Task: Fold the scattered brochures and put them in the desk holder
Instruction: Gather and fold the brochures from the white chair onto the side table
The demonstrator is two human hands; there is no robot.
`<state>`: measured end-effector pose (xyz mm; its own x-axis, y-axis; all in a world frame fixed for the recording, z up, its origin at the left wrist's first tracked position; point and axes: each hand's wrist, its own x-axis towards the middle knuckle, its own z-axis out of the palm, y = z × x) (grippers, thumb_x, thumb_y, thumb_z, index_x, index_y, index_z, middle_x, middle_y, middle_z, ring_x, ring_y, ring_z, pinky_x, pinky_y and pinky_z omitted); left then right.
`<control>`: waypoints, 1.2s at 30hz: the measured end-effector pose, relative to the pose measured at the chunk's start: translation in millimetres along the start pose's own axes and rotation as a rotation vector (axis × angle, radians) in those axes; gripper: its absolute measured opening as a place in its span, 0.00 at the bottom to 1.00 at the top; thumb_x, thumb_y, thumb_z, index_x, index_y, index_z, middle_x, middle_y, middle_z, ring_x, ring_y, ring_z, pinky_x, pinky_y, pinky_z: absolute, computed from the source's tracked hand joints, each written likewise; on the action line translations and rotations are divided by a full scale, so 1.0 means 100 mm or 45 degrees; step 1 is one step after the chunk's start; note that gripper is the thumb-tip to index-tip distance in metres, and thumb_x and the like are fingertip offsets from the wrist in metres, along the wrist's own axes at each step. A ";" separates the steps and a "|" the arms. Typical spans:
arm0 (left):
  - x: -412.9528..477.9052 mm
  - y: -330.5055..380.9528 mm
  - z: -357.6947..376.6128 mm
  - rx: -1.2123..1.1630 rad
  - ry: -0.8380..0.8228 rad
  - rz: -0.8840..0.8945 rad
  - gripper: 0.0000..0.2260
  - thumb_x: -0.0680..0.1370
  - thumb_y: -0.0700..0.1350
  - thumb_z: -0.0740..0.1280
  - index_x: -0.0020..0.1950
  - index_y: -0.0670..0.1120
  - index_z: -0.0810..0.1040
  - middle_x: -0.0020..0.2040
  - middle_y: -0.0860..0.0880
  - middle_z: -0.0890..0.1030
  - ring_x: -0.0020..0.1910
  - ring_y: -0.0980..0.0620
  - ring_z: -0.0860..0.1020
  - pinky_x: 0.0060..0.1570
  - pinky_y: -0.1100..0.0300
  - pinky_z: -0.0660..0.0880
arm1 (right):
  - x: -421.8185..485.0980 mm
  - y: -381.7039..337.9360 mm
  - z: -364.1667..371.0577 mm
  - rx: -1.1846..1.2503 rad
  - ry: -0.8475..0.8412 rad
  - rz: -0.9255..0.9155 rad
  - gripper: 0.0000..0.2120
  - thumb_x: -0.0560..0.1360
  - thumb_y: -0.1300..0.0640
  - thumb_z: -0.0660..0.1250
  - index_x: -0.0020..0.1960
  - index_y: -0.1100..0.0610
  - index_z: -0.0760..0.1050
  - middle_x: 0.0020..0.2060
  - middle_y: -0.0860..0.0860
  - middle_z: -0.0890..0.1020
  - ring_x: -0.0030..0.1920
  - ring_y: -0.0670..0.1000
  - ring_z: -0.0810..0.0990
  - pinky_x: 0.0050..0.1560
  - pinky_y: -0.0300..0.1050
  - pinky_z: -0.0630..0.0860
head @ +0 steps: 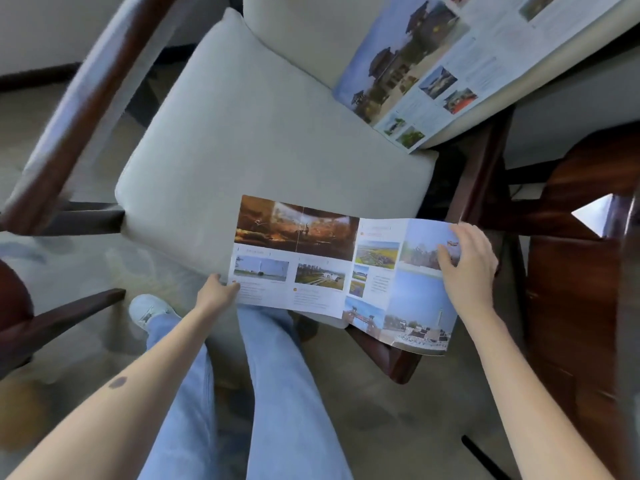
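The open brochure [322, 268] lies across the near edge of the chair cushion [242, 133], its right end overhanging. It looks light, thin and floppy, best held at the ends. My left hand [216, 292] pinches its near-left corner; my right hand [467, 261] curls around the far-right edge, lifting that panel.

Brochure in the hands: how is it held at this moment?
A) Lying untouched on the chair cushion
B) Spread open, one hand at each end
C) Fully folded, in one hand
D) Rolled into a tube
B: the brochure is spread open, with the left hand pinching its left edge and the right hand gripping its right panel.
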<state>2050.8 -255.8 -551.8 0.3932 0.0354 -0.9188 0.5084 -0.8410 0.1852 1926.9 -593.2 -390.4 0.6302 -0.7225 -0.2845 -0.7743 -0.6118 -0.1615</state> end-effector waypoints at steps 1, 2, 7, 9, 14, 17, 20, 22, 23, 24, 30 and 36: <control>0.01 0.04 0.02 0.006 0.011 -0.011 0.24 0.77 0.46 0.64 0.70 0.38 0.64 0.67 0.39 0.72 0.65 0.40 0.71 0.59 0.53 0.66 | 0.02 -0.02 0.03 -0.063 -0.052 -0.063 0.20 0.78 0.57 0.61 0.69 0.59 0.67 0.70 0.54 0.68 0.74 0.54 0.59 0.72 0.51 0.51; 0.01 0.07 0.04 0.019 0.016 -0.014 0.23 0.77 0.45 0.65 0.69 0.38 0.66 0.66 0.39 0.73 0.64 0.40 0.72 0.58 0.54 0.67 | 0.05 -0.04 0.05 -0.129 -0.100 -0.117 0.22 0.78 0.56 0.61 0.70 0.58 0.65 0.71 0.54 0.66 0.75 0.53 0.56 0.73 0.51 0.48; 0.03 0.22 0.03 0.097 0.039 0.008 0.21 0.76 0.45 0.66 0.67 0.41 0.69 0.63 0.38 0.75 0.60 0.39 0.74 0.59 0.50 0.71 | 0.30 -0.05 0.07 -0.429 -0.224 -0.181 0.26 0.78 0.51 0.59 0.74 0.57 0.58 0.73 0.53 0.62 0.77 0.55 0.48 0.73 0.60 0.41; 0.06 0.25 0.02 0.130 0.084 -0.009 0.23 0.75 0.44 0.66 0.68 0.41 0.67 0.65 0.38 0.73 0.62 0.38 0.72 0.60 0.48 0.71 | 0.38 -0.06 0.08 -0.518 -0.257 -0.209 0.26 0.78 0.51 0.60 0.73 0.56 0.59 0.71 0.53 0.67 0.77 0.55 0.48 0.73 0.62 0.39; 0.06 0.23 0.06 0.020 0.141 -0.039 0.18 0.74 0.41 0.66 0.62 0.38 0.67 0.60 0.37 0.74 0.57 0.38 0.73 0.51 0.52 0.70 | 0.44 -0.13 0.13 -0.499 -0.207 -0.258 0.15 0.76 0.56 0.62 0.62 0.52 0.73 0.55 0.52 0.79 0.71 0.54 0.63 0.72 0.60 0.36; 0.04 0.20 0.03 -0.035 0.098 -0.044 0.21 0.74 0.43 0.67 0.64 0.41 0.67 0.60 0.39 0.75 0.58 0.40 0.73 0.52 0.52 0.70 | 0.44 -0.22 0.09 -0.166 -0.315 -0.200 0.11 0.76 0.56 0.64 0.58 0.51 0.75 0.51 0.51 0.80 0.61 0.55 0.71 0.72 0.55 0.52; 0.01 0.18 -0.03 -0.048 0.014 0.025 0.19 0.75 0.44 0.68 0.64 0.41 0.73 0.60 0.40 0.77 0.58 0.41 0.75 0.52 0.54 0.70 | 0.40 -0.39 -0.04 0.135 -0.471 -0.152 0.12 0.75 0.56 0.66 0.57 0.48 0.75 0.43 0.46 0.77 0.51 0.53 0.75 0.51 0.45 0.69; -0.04 0.18 -0.08 -0.090 -0.060 0.106 0.10 0.76 0.44 0.66 0.55 0.42 0.78 0.55 0.41 0.80 0.53 0.43 0.76 0.50 0.53 0.72 | 0.37 -0.56 -0.12 0.121 -0.483 -0.201 0.13 0.74 0.56 0.67 0.57 0.45 0.75 0.38 0.40 0.74 0.47 0.50 0.74 0.47 0.43 0.68; -0.07 0.19 -0.11 -0.114 -0.090 0.148 0.06 0.76 0.44 0.66 0.49 0.43 0.80 0.52 0.42 0.81 0.49 0.45 0.76 0.47 0.55 0.72 | 0.36 -0.65 -0.15 0.123 -0.475 -0.228 0.12 0.73 0.56 0.67 0.56 0.45 0.76 0.38 0.40 0.74 0.47 0.49 0.74 0.48 0.43 0.68; -0.12 0.21 -0.15 -0.132 -0.107 0.193 0.05 0.76 0.43 0.65 0.45 0.44 0.79 0.48 0.43 0.81 0.46 0.46 0.76 0.43 0.56 0.71 | 0.36 -0.76 -0.19 0.158 -0.476 -0.247 0.12 0.73 0.56 0.68 0.54 0.46 0.77 0.38 0.40 0.75 0.47 0.48 0.75 0.49 0.43 0.69; -0.35 0.31 -0.38 -0.421 -0.230 0.351 0.07 0.79 0.42 0.60 0.53 0.41 0.72 0.52 0.43 0.79 0.52 0.46 0.77 0.56 0.50 0.74 | 0.21 -1.53 -0.42 0.699 -0.799 -0.435 0.11 0.73 0.63 0.69 0.47 0.47 0.78 0.43 0.40 0.81 0.45 0.33 0.77 0.50 0.27 0.70; -0.42 0.23 -0.68 -0.685 -0.173 0.436 0.10 0.79 0.41 0.60 0.58 0.53 0.70 0.48 0.52 0.80 0.44 0.54 0.78 0.45 0.62 0.73 | 0.04 -1.96 -0.54 1.140 -1.183 -0.495 0.11 0.72 0.62 0.65 0.42 0.49 0.82 0.39 0.41 0.83 0.43 0.39 0.79 0.47 0.30 0.74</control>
<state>2097.7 -240.0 -485.3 0.5184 -0.2851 -0.8062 0.6980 -0.4037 0.5915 2084.1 -493.7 -308.5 0.8200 0.1505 -0.5523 -0.5518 -0.0487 -0.8325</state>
